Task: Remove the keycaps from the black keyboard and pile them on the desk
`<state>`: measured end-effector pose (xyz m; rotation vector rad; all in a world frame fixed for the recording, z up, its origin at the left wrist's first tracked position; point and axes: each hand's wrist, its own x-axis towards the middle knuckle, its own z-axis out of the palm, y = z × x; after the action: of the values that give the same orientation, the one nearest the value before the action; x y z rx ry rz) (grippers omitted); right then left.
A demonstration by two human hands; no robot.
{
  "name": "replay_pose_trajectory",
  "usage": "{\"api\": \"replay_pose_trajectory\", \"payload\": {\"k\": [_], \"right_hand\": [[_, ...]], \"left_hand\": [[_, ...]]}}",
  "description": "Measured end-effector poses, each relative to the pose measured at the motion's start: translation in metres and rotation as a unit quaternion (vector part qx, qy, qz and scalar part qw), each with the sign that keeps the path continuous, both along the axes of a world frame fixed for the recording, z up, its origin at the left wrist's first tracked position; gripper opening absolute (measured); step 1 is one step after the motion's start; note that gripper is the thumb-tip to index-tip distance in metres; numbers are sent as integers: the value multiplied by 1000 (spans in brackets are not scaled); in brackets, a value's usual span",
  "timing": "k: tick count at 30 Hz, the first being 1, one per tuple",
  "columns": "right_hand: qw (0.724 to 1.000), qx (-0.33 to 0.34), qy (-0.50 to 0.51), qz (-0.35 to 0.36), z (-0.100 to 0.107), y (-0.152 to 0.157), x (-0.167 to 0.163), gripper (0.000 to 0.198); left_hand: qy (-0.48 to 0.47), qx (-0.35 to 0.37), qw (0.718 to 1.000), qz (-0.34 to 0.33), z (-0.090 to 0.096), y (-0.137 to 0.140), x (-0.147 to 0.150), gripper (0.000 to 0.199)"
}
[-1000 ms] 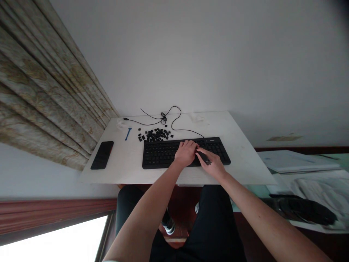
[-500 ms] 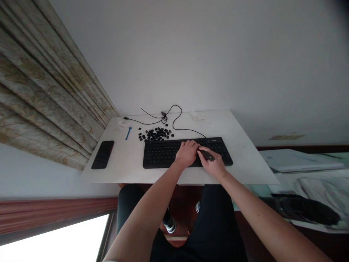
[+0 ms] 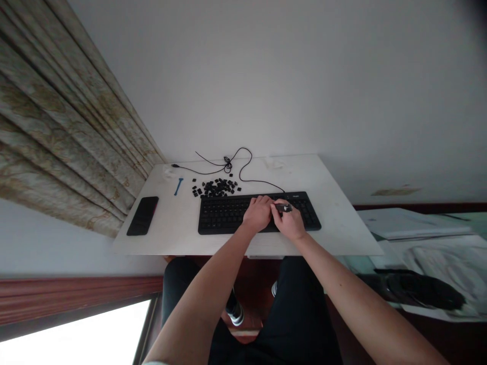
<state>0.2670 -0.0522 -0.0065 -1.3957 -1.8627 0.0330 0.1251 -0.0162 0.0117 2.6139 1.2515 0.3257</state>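
A black keyboard (image 3: 220, 215) lies lengthwise along the front part of the white table. Over its right-of-middle keys is my left hand (image 3: 258, 213), fingers bent and pressed together; what is under the fingertips is hidden. Touching or almost touching it, my right hand (image 3: 291, 223) is closed around a small dark tool with a shiny end (image 3: 283, 207). The tool's working tip is hidden between the hands. Behind the keyboard's left half lies a heap of loose black keycaps (image 3: 216, 187), with several scattered around it.
A blue plastic tool (image 3: 178, 186) lies left of the keycaps, and a dark phone (image 3: 143, 216) near the table's left side. The keyboard's black cable (image 3: 262, 181) loops to a tied bundle at the back. Papers and a black bag (image 3: 422, 289) are at the right, beyond the table (image 3: 342, 223).
The tool in my right hand has turned from slanting toward me to lying nearly level, its shiny end toward the right. My right hand has shifted slightly left; my left hand stays almost in place.
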Motion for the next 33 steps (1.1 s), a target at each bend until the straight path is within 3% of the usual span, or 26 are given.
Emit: {"api": "replay_pose_trajectory", "payload": {"k": [12, 16, 19, 21, 25, 27, 29, 33], "right_hand": [[998, 66, 11, -11, 4, -1, 1, 22], [989, 95, 83, -75, 13, -4, 26, 23], [964, 79, 180, -177, 15, 1, 64, 31], [933, 52, 278, -221, 11, 8, 92, 35], [829, -21, 503, -243, -4, 19, 127, 38], [794, -32, 555, -247, -10, 21, 131, 36], [793, -31, 558, -243, -15, 20, 130, 34], [818, -34, 525, -235, -17, 17, 128, 32]], "left_hand": [[-23, -2, 1000, 19, 0, -3, 0, 29], [-53, 6, 998, 41, -3, -3, 1, 28], [-66, 16, 997, 45, -6, -2, 2, 27], [-72, 21, 996, 46, -7, -1, 2, 26], [-97, 29, 993, 53, -8, -1, 1, 24], [-123, 28, 991, 55, -9, 0, 1, 23], [-165, 20, 984, 62, -10, 1, 1, 22], [-257, -20, 960, 114, -8, 12, -5, 22]]}}
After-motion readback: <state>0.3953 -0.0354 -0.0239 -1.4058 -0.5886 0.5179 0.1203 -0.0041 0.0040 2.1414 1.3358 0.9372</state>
